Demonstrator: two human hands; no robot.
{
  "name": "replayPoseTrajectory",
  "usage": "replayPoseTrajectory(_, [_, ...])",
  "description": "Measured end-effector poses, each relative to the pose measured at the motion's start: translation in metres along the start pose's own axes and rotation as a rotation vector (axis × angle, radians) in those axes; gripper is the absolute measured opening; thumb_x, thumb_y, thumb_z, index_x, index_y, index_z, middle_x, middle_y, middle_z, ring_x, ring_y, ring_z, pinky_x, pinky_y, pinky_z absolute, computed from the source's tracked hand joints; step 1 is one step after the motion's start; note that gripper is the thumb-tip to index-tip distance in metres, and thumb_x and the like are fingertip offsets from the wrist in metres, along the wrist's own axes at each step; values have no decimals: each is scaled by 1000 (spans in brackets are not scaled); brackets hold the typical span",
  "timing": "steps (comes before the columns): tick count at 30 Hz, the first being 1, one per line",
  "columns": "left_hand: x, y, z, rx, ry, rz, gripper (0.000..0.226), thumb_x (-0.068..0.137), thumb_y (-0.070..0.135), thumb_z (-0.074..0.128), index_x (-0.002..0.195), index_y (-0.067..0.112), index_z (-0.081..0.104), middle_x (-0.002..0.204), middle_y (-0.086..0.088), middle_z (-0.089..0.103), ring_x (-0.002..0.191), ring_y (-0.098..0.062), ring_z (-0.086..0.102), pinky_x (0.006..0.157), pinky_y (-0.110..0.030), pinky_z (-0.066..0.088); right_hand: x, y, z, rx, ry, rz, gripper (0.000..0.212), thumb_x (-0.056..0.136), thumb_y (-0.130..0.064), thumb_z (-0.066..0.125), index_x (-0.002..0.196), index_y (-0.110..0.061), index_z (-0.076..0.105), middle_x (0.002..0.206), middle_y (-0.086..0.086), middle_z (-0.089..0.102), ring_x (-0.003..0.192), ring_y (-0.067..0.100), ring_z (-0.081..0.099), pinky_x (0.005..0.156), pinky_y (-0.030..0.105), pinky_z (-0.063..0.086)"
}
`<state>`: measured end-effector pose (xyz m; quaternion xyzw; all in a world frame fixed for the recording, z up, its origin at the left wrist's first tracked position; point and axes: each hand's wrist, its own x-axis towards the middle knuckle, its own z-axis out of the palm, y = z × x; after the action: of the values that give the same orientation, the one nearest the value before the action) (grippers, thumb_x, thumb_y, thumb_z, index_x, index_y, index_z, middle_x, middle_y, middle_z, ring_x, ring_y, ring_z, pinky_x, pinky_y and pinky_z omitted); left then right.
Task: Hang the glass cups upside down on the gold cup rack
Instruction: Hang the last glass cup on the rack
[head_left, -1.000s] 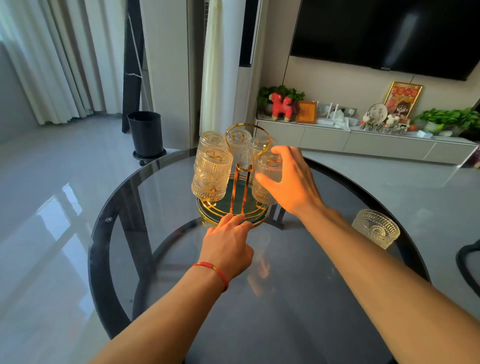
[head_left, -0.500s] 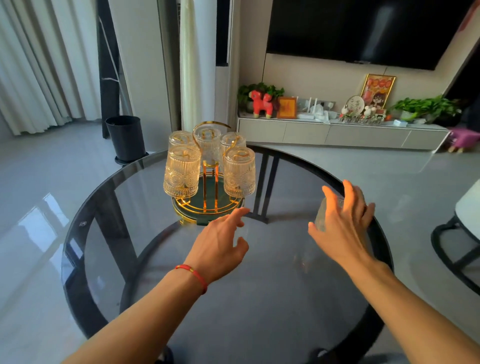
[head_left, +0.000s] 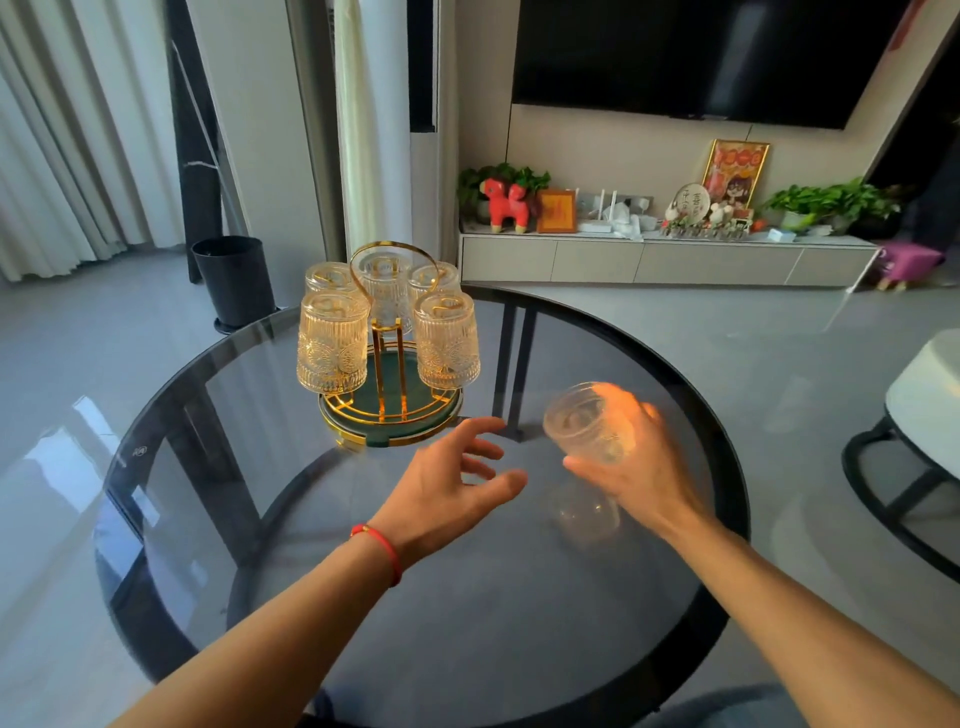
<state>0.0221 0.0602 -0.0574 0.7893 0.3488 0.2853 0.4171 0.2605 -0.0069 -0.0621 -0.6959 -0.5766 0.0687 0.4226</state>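
The gold cup rack (head_left: 390, 364) with a green round base stands at the far middle of the round glass table (head_left: 311, 597). Several ribbed glass cups hang on it upside down, the nearest two at front left (head_left: 330, 345) and front right (head_left: 447, 340). My right hand (head_left: 641, 467) grips one more glass cup (head_left: 584, 426) to the right of the rack, lifted off the table and tilted, its image blurred. My left hand (head_left: 457, 480), with a red string on the wrist, hovers open just in front of the rack base, touching nothing.
The table's dark rim (head_left: 727, 467) curves close behind my right hand. A black bin (head_left: 234, 280) stands on the floor beyond the table at left. A white round stool (head_left: 924, 395) is at right. A low TV cabinet (head_left: 665, 260) lines the far wall.
My right hand left the rack's front right cup, swung right to the loose glass cup, and now holds it lifted. My left hand came off the rack base and opened.
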Motion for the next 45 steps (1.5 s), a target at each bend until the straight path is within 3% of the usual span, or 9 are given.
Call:
replayPoseTrajectory(4, [-7, 5, 1, -195, -110, -32, 93, 69, 62, 78, 145, 38, 30, 126, 11, 52, 104, -2, 63, 80, -22, 57, -14, -23, 15, 12, -232, -177, 89, 62, -47, 82, 142, -57, 42, 119, -8, 45, 118, 7, 47, 98, 14, 43])
replayPoseTrajectory(10, [-9, 10, -21, -309, 65, -35, 65, 64, 46, 86, 120, 30, 57, 111, -9, 62, 90, -22, 72, 73, -37, 63, -18, -56, 25, 116, -269, -172, 99, 62, -55, 88, 149, -48, 41, 130, -11, 44, 126, 1, 44, 105, 15, 38])
replayPoseTrajectory(15, [-10, 2, -44, -651, 103, -125, 65, 67, 29, 85, 125, 19, 57, 120, -22, 63, 102, -32, 71, 81, -46, 61, -11, -72, 26, 640, -390, 128, 56, 89, -57, 64, 142, -42, 49, 133, -2, 67, 124, 13, 63, 105, 48, 51])
replayPoseTrajectory(19, [-10, -6, -55, -682, 60, -97, 62, 73, 29, 78, 130, 22, 56, 123, -13, 66, 109, -26, 68, 88, -44, 58, -7, -86, 39, 714, -299, 135, 46, 90, -44, 72, 133, -33, 60, 118, 2, 75, 111, 18, 71, 101, 45, 55])
replayPoseTrajectory(23, [-12, -13, -68, -463, 103, -109, 47, 83, 68, 43, 122, 45, 58, 112, 19, 71, 106, 0, 64, 85, -23, 54, 4, -109, 36, 566, -142, -29, 50, 80, -42, 81, 127, -39, 65, 109, -20, 73, 101, 0, 69, 80, 17, 55])
replayPoseTrajectory(26, [-14, -27, -73, -163, 186, -90, 59, 91, 65, 24, 123, 36, 63, 126, 10, 64, 114, -2, 56, 104, -36, 43, 16, -131, 31, 486, -45, -155, 49, 81, -31, 85, 125, -37, 65, 108, -30, 70, 102, -5, 66, 76, 13, 54])
replayPoseTrajectory(32, [-6, -52, -64, 354, -48, -59, 63, 90, 58, 33, 141, 25, 52, 165, 3, 17, 151, -16, 7, 121, -46, 11, 59, -181, 31, 286, 66, -257, 51, 76, -42, 85, 120, -32, 61, 111, -21, 67, 103, -6, 62, 81, 12, 51])
replayPoseTrajectory(37, [0, -65, -53, 534, -85, -65, 61, 93, 57, 46, 146, 26, 45, 167, 0, 10, 152, -18, -2, 120, -56, 14, 87, -202, 46, 202, 77, -227, 59, 70, -44, 84, 122, -27, 62, 121, -8, 67, 114, 8, 60, 87, 20, 51])
replayPoseTrajectory(45, [0, -65, -55, 580, -145, -75, 60, 86, 60, 50, 138, 30, 52, 167, 0, 6, 152, -21, -5, 118, -62, 16, 106, -199, 75, 132, 64, -218, 58, 68, -48, 83, 118, -29, 60, 111, -13, 61, 108, 9, 58, 71, 8, 38])
